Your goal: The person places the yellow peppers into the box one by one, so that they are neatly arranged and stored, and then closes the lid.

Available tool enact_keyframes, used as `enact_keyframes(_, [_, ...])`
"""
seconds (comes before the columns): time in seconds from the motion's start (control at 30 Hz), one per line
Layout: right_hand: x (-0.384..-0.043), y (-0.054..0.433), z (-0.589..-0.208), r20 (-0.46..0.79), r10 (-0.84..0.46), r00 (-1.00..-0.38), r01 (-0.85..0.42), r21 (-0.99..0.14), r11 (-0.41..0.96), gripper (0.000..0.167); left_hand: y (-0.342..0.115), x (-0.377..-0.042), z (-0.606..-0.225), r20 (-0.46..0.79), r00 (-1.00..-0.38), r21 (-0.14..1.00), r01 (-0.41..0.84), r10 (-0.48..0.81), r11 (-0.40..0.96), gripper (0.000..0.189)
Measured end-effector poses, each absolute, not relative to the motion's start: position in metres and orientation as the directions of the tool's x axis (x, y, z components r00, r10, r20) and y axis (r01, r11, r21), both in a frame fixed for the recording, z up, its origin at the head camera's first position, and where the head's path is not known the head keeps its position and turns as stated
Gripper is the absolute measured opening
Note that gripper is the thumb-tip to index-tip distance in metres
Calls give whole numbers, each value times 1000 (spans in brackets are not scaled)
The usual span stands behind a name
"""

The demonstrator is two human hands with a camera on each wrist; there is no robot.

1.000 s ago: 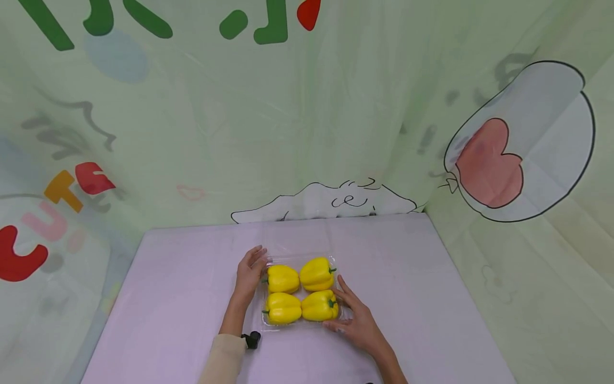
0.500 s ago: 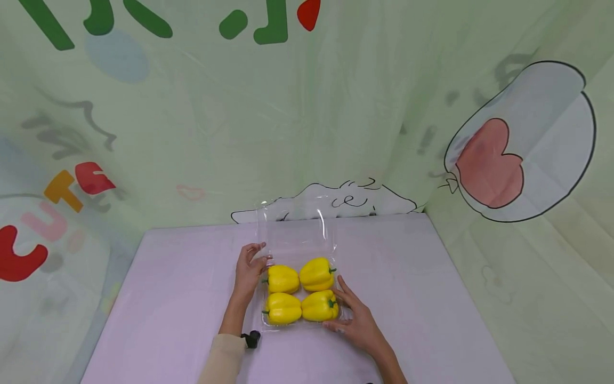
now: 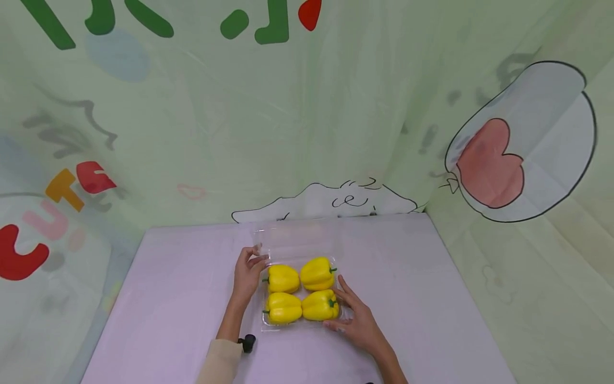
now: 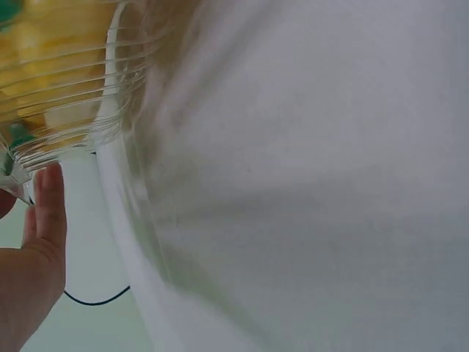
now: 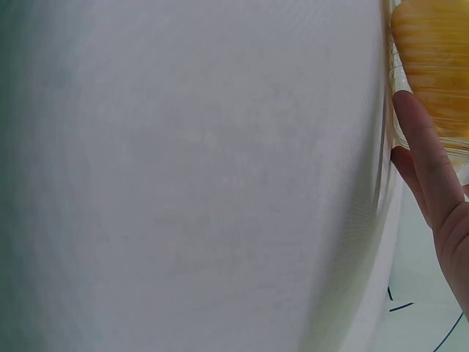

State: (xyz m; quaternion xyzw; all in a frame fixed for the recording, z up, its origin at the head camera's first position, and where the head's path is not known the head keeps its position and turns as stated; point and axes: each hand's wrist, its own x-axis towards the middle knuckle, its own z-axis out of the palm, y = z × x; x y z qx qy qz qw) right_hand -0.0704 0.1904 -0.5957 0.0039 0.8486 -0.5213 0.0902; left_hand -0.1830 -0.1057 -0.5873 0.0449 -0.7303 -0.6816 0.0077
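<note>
A clear plastic clamshell box stands on the table in the head view. Several yellow bell peppers with green stems sit in its base in two rows. Its see-through lid is swung up and leans back at the far side. My left hand pinches the plastic at the far left corner, by the hinge; the left wrist view shows the plastic edge between thumb and fingers. With fingers nearly straight along the right side and thumb at the front, my right hand rests against the near right corner.
A pale lilac cloth covers the table. Behind and beside it hang light green printed curtains. A small black device sits at my left wrist, by the sleeve.
The lid stood taller half a second ago and now sits lower, tipped back. My left fingers have shifted slightly left. My right hand, the base and the peppers hold still.
</note>
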Motion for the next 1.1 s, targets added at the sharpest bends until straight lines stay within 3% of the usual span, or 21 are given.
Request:
enact_keyframes(0.5, [-70,190,-597,-141,-95,-985,82,-883,462,84,-120,-144,-594,61,-998,928,47,-26,368,36])
enact_keyframes(0.77, [-70,191,-598,-156,-82,-984,102,-884,457,90,-123,-102,-599,153,-988,883,120,-36,454,51])
enact_keyframes(0.9, [-70,192,-598,-140,-83,-987,83,-874,480,92,-121,-81,-600,96,-995,893,78,-18,443,53])
enact_keyframes(1.1, [-69,192,-598,-116,-88,-989,58,-871,488,90,-118,-58,-595,-105,-994,894,-97,-6,438,54])
